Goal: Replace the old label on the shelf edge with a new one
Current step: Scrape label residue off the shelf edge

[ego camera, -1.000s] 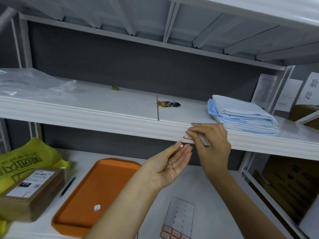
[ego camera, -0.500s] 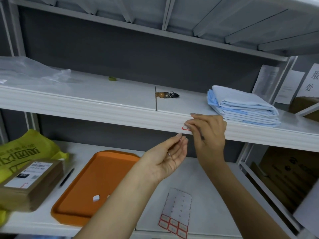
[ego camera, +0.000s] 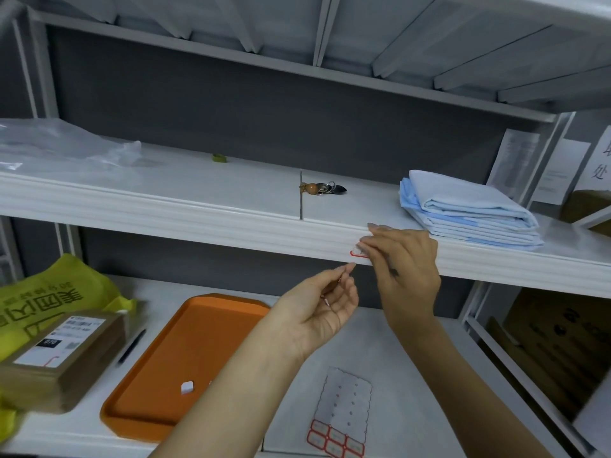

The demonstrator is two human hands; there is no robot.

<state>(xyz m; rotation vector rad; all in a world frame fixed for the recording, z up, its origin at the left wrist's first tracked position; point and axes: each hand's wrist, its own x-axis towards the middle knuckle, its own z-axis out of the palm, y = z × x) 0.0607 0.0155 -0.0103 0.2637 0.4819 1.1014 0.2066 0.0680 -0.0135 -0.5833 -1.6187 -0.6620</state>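
A red-bordered label [ego camera: 356, 252] sits on the front edge of the white middle shelf [ego camera: 198, 213]. My right hand [ego camera: 405, 262] is raised to that edge and covers most of the label; its curled fingertips pinch the label's right part. My left hand [ego camera: 325, 302] hovers palm-up just below and left of the label, fingers loosely curled, with a tiny red-and-white scrap [ego camera: 327, 303] stuck on a finger. A label sheet [ego camera: 344, 401] with a few red-bordered labels at its near end lies on the lower shelf.
An orange tray [ego camera: 158, 385] with a small white scrap [ego camera: 187, 387] lies on the lower shelf, next to a black pen [ego camera: 130, 348], a cardboard parcel [ego camera: 56, 361] and a yellow bag [ego camera: 49, 295]. Folded blue cloth [ego camera: 469, 213], a keyring [ego camera: 322, 188] and clear plastic [ego camera: 66, 147] rest on the middle shelf.
My right hand stays at the label on the shelf edge, and more of the label's red border shows. My left hand has curled slightly and stays below it.
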